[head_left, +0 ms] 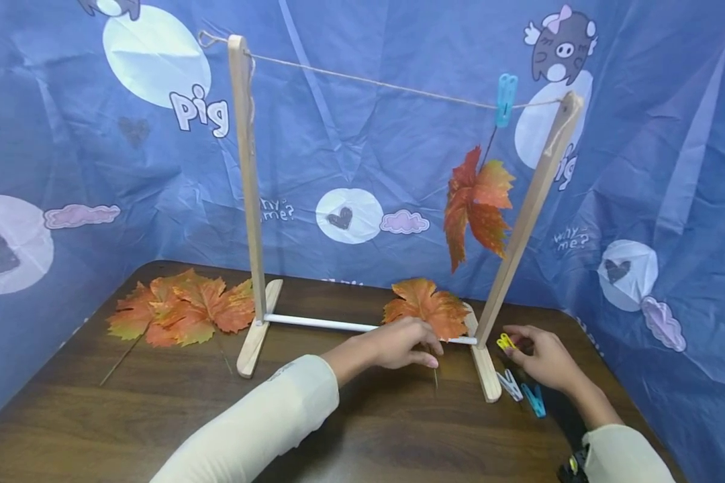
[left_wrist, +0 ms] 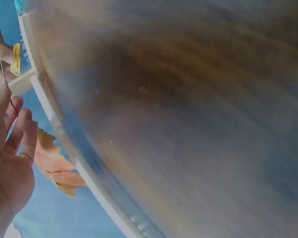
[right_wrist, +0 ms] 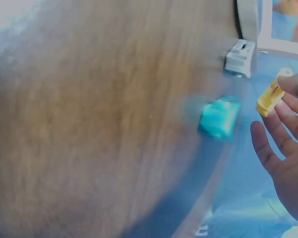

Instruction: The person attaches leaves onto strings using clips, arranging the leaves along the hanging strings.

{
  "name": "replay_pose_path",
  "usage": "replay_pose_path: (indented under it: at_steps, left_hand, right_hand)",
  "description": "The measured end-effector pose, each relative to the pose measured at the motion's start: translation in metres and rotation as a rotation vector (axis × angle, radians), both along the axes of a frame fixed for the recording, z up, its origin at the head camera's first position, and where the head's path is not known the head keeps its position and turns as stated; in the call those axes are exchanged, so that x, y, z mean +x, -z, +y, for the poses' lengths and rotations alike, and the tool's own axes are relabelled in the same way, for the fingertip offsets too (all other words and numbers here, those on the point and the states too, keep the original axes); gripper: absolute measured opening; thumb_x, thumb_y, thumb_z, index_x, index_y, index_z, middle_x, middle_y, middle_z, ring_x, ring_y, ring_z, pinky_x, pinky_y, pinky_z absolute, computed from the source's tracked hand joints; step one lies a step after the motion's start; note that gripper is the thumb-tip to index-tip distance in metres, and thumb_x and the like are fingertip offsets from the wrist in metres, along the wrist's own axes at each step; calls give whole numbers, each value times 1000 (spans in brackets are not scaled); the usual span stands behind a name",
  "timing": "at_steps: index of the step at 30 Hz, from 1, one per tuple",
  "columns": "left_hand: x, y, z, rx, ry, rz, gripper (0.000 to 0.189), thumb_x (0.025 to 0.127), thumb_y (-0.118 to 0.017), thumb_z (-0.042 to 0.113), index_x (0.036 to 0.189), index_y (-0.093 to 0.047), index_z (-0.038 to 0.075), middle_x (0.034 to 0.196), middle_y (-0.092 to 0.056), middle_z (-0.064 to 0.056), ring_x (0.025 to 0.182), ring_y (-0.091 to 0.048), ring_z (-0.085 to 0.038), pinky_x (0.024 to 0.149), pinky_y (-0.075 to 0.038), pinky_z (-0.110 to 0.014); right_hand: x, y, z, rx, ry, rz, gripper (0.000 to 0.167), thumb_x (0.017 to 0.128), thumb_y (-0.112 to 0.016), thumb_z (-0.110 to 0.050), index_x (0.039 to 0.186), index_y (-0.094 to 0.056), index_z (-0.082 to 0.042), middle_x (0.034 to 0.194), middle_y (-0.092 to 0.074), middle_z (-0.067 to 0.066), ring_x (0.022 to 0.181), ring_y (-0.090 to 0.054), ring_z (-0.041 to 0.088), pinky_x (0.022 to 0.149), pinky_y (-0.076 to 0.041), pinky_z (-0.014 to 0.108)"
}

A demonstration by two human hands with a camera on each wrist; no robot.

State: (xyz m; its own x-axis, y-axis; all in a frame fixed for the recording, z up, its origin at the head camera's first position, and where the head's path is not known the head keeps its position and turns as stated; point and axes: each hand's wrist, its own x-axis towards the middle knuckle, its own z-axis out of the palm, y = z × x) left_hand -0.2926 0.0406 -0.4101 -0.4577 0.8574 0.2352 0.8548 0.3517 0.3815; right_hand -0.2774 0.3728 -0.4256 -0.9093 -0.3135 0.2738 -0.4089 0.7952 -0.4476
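Note:
My right hand (head_left: 546, 359) pinches a yellow clothespin (head_left: 505, 341) between thumb and fingers, just right of the wooden stand's right foot. The same clothespin (right_wrist: 270, 96) shows in the right wrist view. My left hand (head_left: 406, 342) pinches the thin stem (left_wrist: 2, 64) of an orange artificial maple leaf (head_left: 425, 307), near the white crossbar (head_left: 320, 324). Another red-orange leaf (head_left: 477, 204) hangs by its stem from a blue clothespin (head_left: 505, 100) on the string (head_left: 374, 82). A white clothespin (head_left: 510, 385) and a blue clothespin (head_left: 534, 400) lie below my right hand.
Overlapping leaves (head_left: 187, 305) lie at the table's left, stems toward the front. The stand's left post (head_left: 248, 181) and right post (head_left: 528, 221) rise from the brown table (head_left: 399, 443). A blue printed cloth (head_left: 350, 154) surrounds the back and sides.

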Motion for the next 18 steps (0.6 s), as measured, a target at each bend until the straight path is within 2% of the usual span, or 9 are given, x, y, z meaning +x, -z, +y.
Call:
replay_pose_path:
  at_steps: [4, 9, 13, 18]
  left_hand:
    - [-3, -6, -6, 37, -7, -25, 23, 95, -74, 23, 111, -77, 7, 108, -73, 0, 95, -66, -9, 85, -47, -14]
    - [-4, -11, -12, 91, -8, -22, 19, 96, -74, 22, 108, -78, 8, 105, -74, 0, 94, -65, -9, 86, -49, -19]
    - [-3, -16, -17, 143, -30, -35, 16, 95, -74, 21, 106, -78, 10, 103, -73, 1, 93, -65, -7, 86, -50, -20]
    - [0, -23, -22, 229, -80, -92, 14, 95, -75, 22, 104, -79, 12, 99, -72, 4, 87, -61, -2, 82, -51, -21]
  right_hand:
    - [5, -6, -2, -31, -23, 28, 37, 88, -75, 0, 123, -66, 9, 95, -72, 9, 83, -66, 13, 69, -56, 28]
    - [10, -17, -9, -36, -57, 58, 35, 87, -76, 1, 121, -69, 6, 92, -71, 5, 78, -64, 5, 66, -56, 26]
    - [16, -27, -18, -42, -83, 63, 35, 86, -76, 3, 121, -70, 2, 90, -70, 1, 74, -64, 4, 64, -55, 26]
    - [21, -35, -27, -39, -127, 92, 35, 83, -75, 6, 117, -72, -1, 88, -68, -2, 73, -63, 4, 62, -54, 25]
